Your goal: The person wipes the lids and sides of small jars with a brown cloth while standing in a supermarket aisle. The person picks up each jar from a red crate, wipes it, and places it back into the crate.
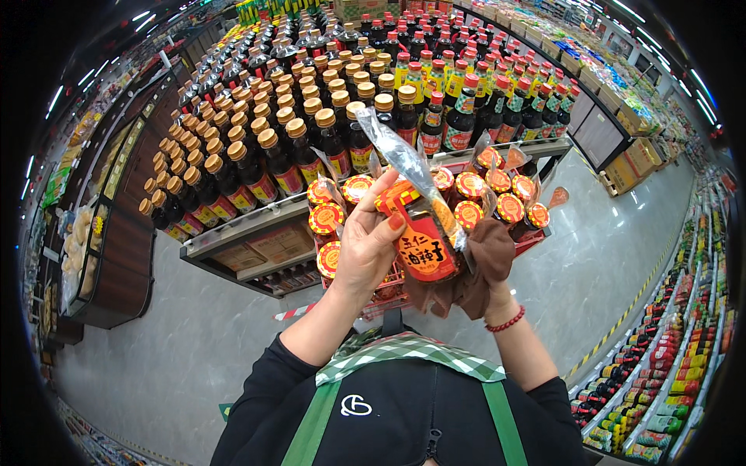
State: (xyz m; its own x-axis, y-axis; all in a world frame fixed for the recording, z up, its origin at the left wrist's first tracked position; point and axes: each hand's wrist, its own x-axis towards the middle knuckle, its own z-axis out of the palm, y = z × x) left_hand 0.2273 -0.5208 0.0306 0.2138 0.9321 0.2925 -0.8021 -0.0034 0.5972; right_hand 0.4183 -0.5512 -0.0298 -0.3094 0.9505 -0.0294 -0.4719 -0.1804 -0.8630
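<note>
A glass jar of chili oil (422,250) with a red label and a red-and-yellow lid is raised in front of me. My left hand (368,242) grips it by the lid and upper side. A clear plastic wrapper (396,154) with something inside lies along its right side. My right hand (495,262) is behind and beside the jar, mostly hidden by a brown cloth (492,247) that touches the jar's side and base. Whether its fingers close on the jar is hidden. Beneath and beyond stand similar jars (326,218) in a red basket or rack (533,236), several with wrapped spoons.
Rows of dark sauce bottles (268,140) with tan or red caps fill the display stand (233,250) ahead. Left is a dark wooden counter (125,256) with bagged goods. Stocked shelves (658,373) line the right. Cardboard boxes (632,166) sit on the floor at upper right.
</note>
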